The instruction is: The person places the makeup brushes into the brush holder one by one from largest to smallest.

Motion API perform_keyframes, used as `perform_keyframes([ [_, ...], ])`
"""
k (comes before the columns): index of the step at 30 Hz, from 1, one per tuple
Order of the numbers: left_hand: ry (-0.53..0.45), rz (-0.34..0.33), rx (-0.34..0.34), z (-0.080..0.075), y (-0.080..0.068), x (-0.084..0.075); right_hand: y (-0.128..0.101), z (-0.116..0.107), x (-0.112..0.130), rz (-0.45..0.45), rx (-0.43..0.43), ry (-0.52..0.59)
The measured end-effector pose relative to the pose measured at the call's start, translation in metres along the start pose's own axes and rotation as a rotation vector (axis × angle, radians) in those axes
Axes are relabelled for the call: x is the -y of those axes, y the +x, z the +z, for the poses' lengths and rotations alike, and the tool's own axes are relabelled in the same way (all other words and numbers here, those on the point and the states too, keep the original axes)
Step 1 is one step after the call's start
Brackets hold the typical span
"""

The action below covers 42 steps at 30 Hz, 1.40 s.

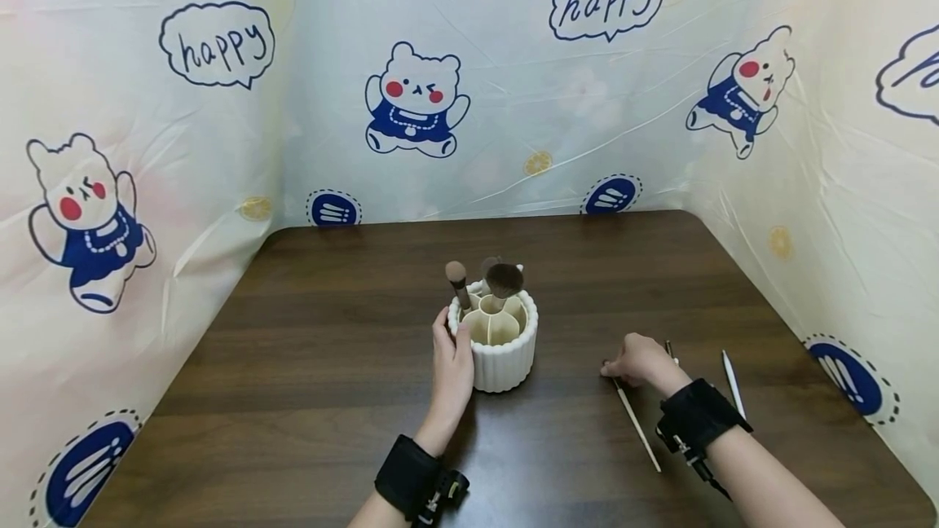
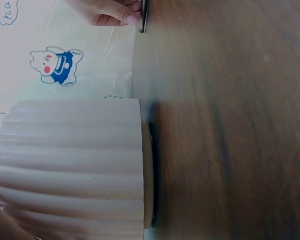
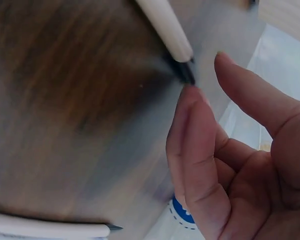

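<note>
Head camera shows the left hand (image 1: pixel 451 365) up against the left side of the ribbed cream brush holder (image 1: pixel 497 349), fingers curled round its wall, so that grip is wrapped on the pot and bracing it. The holder stands upright in the middle of the dark wooden table (image 1: pixel 330 349), its inside split into petal-shaped compartments. A round-tipped brush (image 1: pixel 457 279) stands in the compartment nearest the left hand, and a fluffy dark brush (image 1: pixel 504 279) stands toward the back, with another brush head just behind it, partly hidden.

Over on the other side, the right hand (image 1: pixel 640 360) is down on the table, well apart from the holder, fingertips at the dark tip end of a slim cream-handled brush (image 1: pixel 637 424) lying flat, its handle running back toward the person. The right wrist view gets in close: thumb and forefinger are parted, the forefinger tip (image 3: pixel 190 100) just at the brush's dark ferrule, the brush not yet pinched between them. That grip reads as loose and unclosed, holding nothing.

Two more slim tools lie further right, a white pencil-like stick (image 1: pixel 733 383) and a thin dark-tipped one (image 1: pixel 670 350) just behind the right hand.

Left wrist view shows the holder's fluted wall filling the lower left, and the right hand's fingers at the brush tip, far off at the top edge.

Cartoon bear sheeting (image 1: pixel 418 100) printed with "happy" bubbles walls in the table on three sides.
</note>
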<state>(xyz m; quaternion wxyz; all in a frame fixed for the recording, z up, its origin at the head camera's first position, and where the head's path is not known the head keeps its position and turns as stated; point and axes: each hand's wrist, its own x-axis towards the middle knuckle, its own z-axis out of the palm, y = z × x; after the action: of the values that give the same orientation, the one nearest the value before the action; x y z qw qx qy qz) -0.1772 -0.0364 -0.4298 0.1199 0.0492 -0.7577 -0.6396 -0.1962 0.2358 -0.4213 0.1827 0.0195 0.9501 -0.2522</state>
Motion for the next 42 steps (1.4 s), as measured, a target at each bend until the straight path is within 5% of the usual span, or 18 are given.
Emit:
perform_keyframes([
  [13, 0.011, 0.0, -0.009, 0.0, -0.001, 0.001, 0.004, 0.004, -0.003, 0.041, 0.027, 0.047],
  [23, 0.025, -0.003, -0.006, 0.0, -0.001, 0.002, -0.003, -0.008, 0.004, -0.013, 0.005, 0.019],
  [30, 0.025, 0.005, -0.006, -0.001, 0.0, 0.003, -0.009, -0.032, 0.019, -0.086, -0.174, 0.068],
  [36, 0.023, 0.005, -0.005, -0.001, 0.0, 0.003, -0.017, -0.055, 0.046, -0.189, -0.454, 0.224],
  [42, 0.03, 0.004, -0.011, 0.0, 0.0, 0.004, -0.024, -0.064, 0.072, -0.305, -0.535, 0.473],
])
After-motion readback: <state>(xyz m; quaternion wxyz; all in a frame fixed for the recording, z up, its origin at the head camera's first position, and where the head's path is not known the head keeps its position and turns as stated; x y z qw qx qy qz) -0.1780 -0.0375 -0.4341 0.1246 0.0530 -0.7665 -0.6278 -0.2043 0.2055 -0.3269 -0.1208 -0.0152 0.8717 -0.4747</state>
